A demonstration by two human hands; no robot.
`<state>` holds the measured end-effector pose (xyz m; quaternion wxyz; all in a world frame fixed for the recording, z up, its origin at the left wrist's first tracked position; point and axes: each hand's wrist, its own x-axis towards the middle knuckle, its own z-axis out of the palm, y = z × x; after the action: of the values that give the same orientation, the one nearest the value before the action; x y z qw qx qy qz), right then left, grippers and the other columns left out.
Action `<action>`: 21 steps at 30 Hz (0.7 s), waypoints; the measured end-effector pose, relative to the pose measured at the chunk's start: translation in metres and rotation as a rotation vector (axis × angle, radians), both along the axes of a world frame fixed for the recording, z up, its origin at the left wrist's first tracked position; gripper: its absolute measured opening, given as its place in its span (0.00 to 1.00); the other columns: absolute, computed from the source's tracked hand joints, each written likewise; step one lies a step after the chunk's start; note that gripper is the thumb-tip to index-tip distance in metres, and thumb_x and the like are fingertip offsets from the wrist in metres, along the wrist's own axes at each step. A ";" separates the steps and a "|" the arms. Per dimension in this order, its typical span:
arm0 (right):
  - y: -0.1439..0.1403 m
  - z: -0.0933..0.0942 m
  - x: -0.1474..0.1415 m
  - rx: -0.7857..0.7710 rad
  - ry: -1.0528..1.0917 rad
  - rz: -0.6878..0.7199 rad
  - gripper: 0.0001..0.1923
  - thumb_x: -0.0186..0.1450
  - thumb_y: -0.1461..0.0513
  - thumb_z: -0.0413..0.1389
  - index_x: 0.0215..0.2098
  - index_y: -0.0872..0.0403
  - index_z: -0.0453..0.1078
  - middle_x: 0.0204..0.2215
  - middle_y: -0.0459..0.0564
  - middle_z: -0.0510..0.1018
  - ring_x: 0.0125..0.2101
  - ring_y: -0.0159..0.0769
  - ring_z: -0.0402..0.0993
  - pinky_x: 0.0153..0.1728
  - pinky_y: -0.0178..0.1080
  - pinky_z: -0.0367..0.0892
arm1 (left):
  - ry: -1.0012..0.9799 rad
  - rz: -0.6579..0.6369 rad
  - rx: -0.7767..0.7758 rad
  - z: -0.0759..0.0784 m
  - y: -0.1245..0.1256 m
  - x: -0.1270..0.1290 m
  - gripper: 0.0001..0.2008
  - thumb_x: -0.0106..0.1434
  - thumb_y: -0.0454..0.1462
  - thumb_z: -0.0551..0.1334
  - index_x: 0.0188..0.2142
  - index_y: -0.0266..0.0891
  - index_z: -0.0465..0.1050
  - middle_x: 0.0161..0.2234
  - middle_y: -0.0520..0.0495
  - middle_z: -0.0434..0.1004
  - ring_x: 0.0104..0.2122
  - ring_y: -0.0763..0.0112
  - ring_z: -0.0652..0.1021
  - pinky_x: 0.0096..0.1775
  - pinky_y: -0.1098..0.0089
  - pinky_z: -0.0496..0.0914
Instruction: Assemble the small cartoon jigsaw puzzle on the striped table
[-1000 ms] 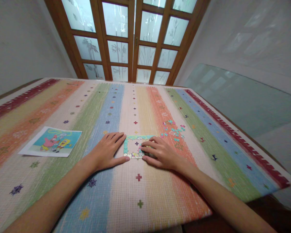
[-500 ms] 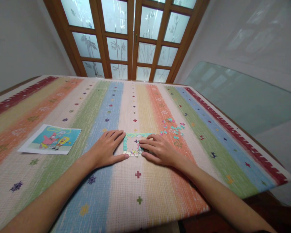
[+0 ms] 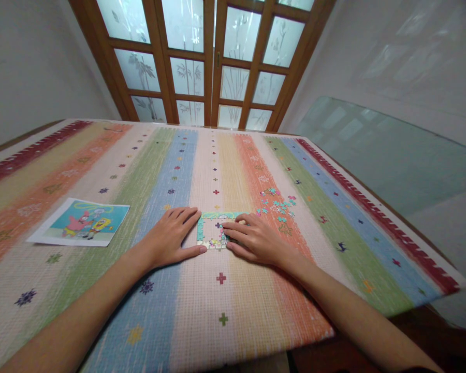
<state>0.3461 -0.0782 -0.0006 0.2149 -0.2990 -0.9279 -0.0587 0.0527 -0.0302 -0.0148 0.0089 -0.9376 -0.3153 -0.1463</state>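
A rectangular frame of joined jigsaw pieces (image 3: 212, 244) lies on the tablecloth, with bare cloth showing through its middle. At its left edge rests my left hand (image 3: 173, 235), palm down, its thumb and fingertips touching the border. My right hand (image 3: 258, 239) lies over the right side, fingers loosely bent and hiding much of that edge. Neither hand grips anything that I can see. Loose jigsaw pieces (image 3: 283, 206) are scattered just beyond my right hand. To the left lies a printed cartoon picture (image 3: 87, 223), flat on the cloth.
A striped tablecloth (image 3: 221, 300) covers the large table, whose near edge shows at the lower right. Wooden doors with frosted glass panes (image 3: 192, 77) stand behind it. A pale glass panel (image 3: 388, 145) is beyond the table's right side.
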 end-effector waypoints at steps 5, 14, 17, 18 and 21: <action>0.000 0.001 -0.001 0.011 -0.034 -0.019 0.15 0.76 0.58 0.51 0.52 0.55 0.77 0.54 0.52 0.82 0.45 0.45 0.74 0.47 0.48 0.68 | -0.004 0.004 -0.005 0.000 0.000 0.000 0.42 0.69 0.64 0.50 0.66 0.32 0.64 0.62 0.29 0.70 0.59 0.42 0.71 0.59 0.44 0.63; -0.001 0.000 0.000 0.015 0.021 -0.002 0.16 0.75 0.59 0.52 0.54 0.58 0.76 0.53 0.55 0.82 0.46 0.45 0.74 0.47 0.48 0.68 | 0.002 0.004 -0.013 0.002 0.000 0.000 0.42 0.69 0.64 0.51 0.66 0.34 0.63 0.63 0.31 0.69 0.60 0.43 0.70 0.60 0.45 0.63; -0.002 -0.001 0.000 -0.003 0.026 -0.017 0.16 0.75 0.59 0.52 0.55 0.57 0.75 0.53 0.55 0.82 0.47 0.46 0.74 0.48 0.49 0.69 | -0.006 0.005 -0.020 0.001 0.000 0.000 0.41 0.69 0.64 0.52 0.67 0.35 0.63 0.63 0.31 0.69 0.60 0.43 0.70 0.60 0.45 0.63; -0.002 -0.001 0.000 -0.004 0.022 -0.016 0.16 0.75 0.59 0.52 0.55 0.56 0.75 0.53 0.55 0.82 0.47 0.46 0.74 0.48 0.49 0.69 | -0.011 0.005 -0.023 0.001 0.000 0.000 0.41 0.69 0.64 0.53 0.67 0.35 0.63 0.63 0.31 0.69 0.60 0.42 0.70 0.60 0.44 0.63; -0.002 -0.001 -0.001 -0.007 0.009 0.001 0.16 0.76 0.59 0.52 0.54 0.56 0.76 0.53 0.55 0.82 0.46 0.46 0.75 0.47 0.49 0.70 | -0.021 0.003 -0.029 0.001 0.000 0.000 0.41 0.69 0.64 0.53 0.67 0.36 0.63 0.63 0.31 0.69 0.60 0.42 0.70 0.60 0.44 0.63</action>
<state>0.3453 -0.0800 -0.0018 0.2179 -0.2995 -0.9273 -0.0537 0.0530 -0.0304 -0.0138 -0.0080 -0.9355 -0.3191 -0.1515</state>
